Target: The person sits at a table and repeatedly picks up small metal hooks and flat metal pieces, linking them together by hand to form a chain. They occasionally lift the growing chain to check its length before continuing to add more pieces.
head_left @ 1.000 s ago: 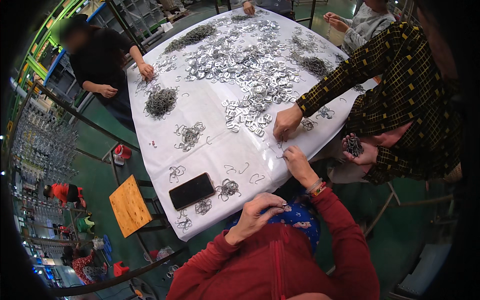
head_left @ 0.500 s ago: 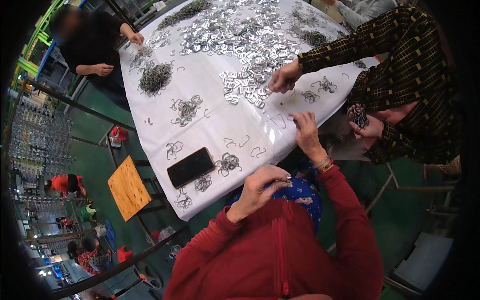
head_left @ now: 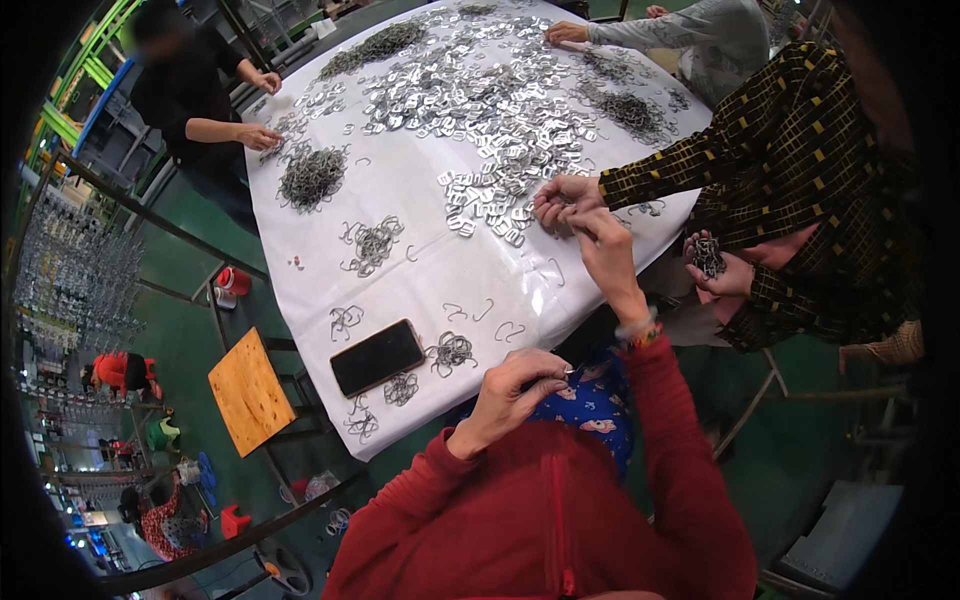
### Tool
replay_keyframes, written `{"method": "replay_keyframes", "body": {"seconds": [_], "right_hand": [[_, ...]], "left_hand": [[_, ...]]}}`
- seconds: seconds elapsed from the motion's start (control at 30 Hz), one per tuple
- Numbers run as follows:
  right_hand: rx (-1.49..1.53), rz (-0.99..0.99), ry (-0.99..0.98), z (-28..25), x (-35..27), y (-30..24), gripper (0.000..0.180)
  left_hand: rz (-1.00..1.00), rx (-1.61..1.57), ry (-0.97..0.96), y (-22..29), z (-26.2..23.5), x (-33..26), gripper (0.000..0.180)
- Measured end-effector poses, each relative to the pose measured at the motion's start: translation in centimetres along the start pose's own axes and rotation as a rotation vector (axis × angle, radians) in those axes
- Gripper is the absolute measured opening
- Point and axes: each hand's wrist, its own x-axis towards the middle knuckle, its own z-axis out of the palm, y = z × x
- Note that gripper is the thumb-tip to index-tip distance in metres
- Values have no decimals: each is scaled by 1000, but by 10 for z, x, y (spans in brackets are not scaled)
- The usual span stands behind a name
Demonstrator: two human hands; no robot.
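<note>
My left hand [head_left: 515, 388], in a red sleeve, is curled just off the near edge of the white-covered table [head_left: 420, 200] and pinches a small metal piece [head_left: 567, 373] between thumb and fingers. My right hand [head_left: 603, 243] stretches forward over the table edge. Its fingertips are bunched at the near rim of a pile of flat silver metal clips [head_left: 490, 205], right beside a co-worker's hand [head_left: 560, 195] in a yellow-checked dark sleeve. Whether my right hand holds a clip is hidden. Small bundles of bent wire hooks [head_left: 452, 352] lie in front of my left hand.
A black phone [head_left: 377, 357] lies near the table's front corner. Heaps of wire hooks [head_left: 311, 176] and more clips [head_left: 470, 90] cover the far half. Other people work at the far left [head_left: 185, 90], far side [head_left: 700, 30] and right [head_left: 800, 190]. A wooden stool [head_left: 248, 392] stands at left.
My right hand has moved forward from the table edge to the clip pile, next to the co-worker's hand. My left hand stays curled near the edge. The view has shifted slightly.
</note>
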Motion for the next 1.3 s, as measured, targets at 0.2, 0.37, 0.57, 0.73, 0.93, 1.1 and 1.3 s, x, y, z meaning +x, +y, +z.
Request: {"method": "replay_keyframes", "body": {"seconds": [0.2,0.37,0.57,0.73,0.93,1.1,1.3], "right_hand": [[-229,-239,-89,-11,62,-10,29],[-275,203,-264,-25,0,-18,19],[-510,288,-345,32,-61,15,14],[-485,251,-285,42,-71,17,7],[-489,6,-130,24,-41,40,11],[-361,185,-374,31,-10,76,19],[-524,180,-412,35,-24,82,13]], "left_hand": [[45,20,19,4,5,2,17],[114,12,-27,7,10,2,17],[140,70,-76,5,5,2,17],[83,11,-32,-3,6,0,16],[34,-39,-3,-14,15,-3,14],[54,-28,-14,-12,15,0,12],[56,-45,0,-11,14,3,12]]}}
